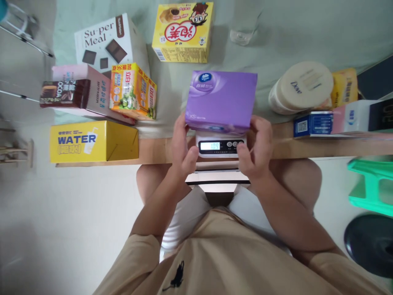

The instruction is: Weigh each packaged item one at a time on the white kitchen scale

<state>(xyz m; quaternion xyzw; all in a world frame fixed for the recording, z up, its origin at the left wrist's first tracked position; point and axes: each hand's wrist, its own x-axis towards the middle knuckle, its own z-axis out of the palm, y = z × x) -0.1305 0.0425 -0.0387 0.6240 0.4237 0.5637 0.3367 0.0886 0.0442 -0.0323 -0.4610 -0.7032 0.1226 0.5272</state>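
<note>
A purple pack of tissues sits on a small white kitchen scale at the table's front edge. The lit display appears to read 109. My left hand curls around the pack's lower left side, its thumb beside the scale. On the opposite side, my right hand has its fingers against the lower right corner, and its thumb lies by the scale's buttons. Both hands seem to hold the pack between them; some fingertips are hidden behind it.
To the left stand a yellow WATER box, an orange box, a cocoa packet and a Su-per Meal box. A yellow snack box lies behind. A Dove jar and a blue box are right.
</note>
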